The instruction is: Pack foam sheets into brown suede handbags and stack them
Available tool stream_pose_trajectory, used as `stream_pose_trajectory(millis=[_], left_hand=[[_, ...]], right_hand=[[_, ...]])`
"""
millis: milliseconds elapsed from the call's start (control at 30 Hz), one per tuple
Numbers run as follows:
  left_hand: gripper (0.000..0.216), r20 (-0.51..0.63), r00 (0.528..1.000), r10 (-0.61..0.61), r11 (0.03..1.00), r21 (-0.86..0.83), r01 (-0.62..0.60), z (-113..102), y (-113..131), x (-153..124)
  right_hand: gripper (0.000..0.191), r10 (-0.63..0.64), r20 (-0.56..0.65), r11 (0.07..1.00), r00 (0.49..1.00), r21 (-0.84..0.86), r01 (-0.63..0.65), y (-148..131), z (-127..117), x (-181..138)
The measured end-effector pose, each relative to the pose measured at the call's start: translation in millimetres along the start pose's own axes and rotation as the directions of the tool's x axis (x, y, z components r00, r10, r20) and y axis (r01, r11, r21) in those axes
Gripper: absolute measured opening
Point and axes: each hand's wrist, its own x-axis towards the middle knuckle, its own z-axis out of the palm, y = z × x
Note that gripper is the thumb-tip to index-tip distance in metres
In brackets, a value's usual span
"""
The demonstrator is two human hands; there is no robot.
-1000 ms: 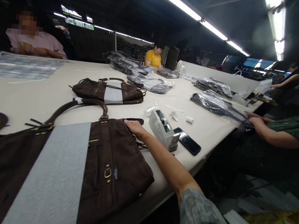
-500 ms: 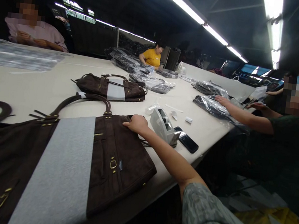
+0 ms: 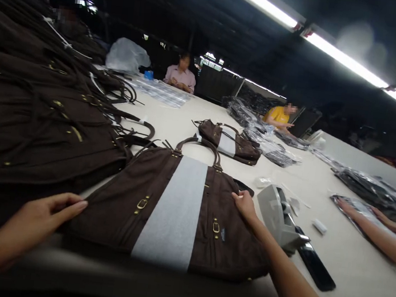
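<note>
A dark brown handbag [image 3: 113, 205] lies before me at the table's near edge, with a grey paper band [image 3: 171, 212] around its middle and its two-strap handle pointing away. My right hand [image 3: 245, 205] pinches the bag's upper right edge. At the bag's left side edge, my left hand [image 3: 53, 208] has thumb and fingertips pressed together on the fabric. A grey tape dispenser [image 3: 276, 217] stands just right of my right hand, and beside it lies a black phone [image 3: 315, 264].
A heap of brown bags [image 3: 44, 116] rises at the left. Farther back lie another banded handbag [image 3: 243, 146] and several plastic-wrapped bags [image 3: 269, 147]. A co-worker's hands [image 3: 350, 211] rest on a wrapped bag at right. Two other people sit across the table [image 3: 172, 122].
My view has swung left, bringing the heap of bags into sight. My left hand has appeared at the handbag's left edge. My right hand still holds the bag's upper right edge.
</note>
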Motion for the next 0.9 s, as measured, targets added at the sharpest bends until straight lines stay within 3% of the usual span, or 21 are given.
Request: stream_pose_trajectory(millis=[67,167,233,300,367,433,500,567,667,800,900], left_hand=[[0.053,0.069,0.997,0.028,0.998,-0.050,-0.025,-2,-1,3],[0.047,-0.057,0.961,0.271,0.961,0.066,-0.267,-11,10,2],[0.050,-0.123,0.872,0.474,0.874,0.187,-0.449,-20,31,-1],[0.050,-0.069,0.813,0.578,0.789,0.302,-0.535,-28,64,2],[0.042,0.059,0.838,0.543,0.746,0.423,-0.513,-29,104,15],[0.031,0.085,0.872,0.482,0.764,0.447,-0.466,-20,138,40],[0.028,0.078,0.914,0.399,0.801,0.455,-0.388,-3,156,70],[0.032,0.043,0.945,0.324,0.833,0.460,-0.307,19,157,95],[0.036,-0.059,0.954,0.295,0.853,0.467,-0.234,45,141,110],[0.037,-0.165,0.922,0.349,0.848,0.475,-0.236,59,127,106],[0.034,-0.145,0.918,0.369,0.838,0.479,-0.261,60,131,103]], right_hand=[[0.039,-0.095,-0.036,0.961,0.995,-0.263,0.082,-5,-10,-1],[0.045,-0.236,0.068,0.791,0.969,-0.565,0.232,-18,-36,-7],[0.047,-0.319,0.146,0.752,0.936,-0.562,0.344,-29,-52,-19],[0.052,-0.401,0.199,0.735,0.894,-0.513,0.443,-38,-58,-37],[0.057,-0.439,0.248,0.715,0.863,-0.486,0.503,-41,-49,-58],[0.063,-0.433,0.262,0.700,0.862,-0.506,0.505,-32,-28,-75],[0.068,-0.421,0.218,0.686,0.881,-0.559,0.466,-11,1,-86],[0.070,-0.435,0.142,0.671,0.889,-0.607,0.425,16,28,-89],[0.071,-0.509,0.077,0.642,0.857,-0.629,0.438,52,53,-83],[0.073,-0.582,0.027,0.626,0.813,-0.623,0.469,70,62,-74],[0.074,-0.602,0.001,0.612,0.798,-0.642,0.462,73,65,-70]])
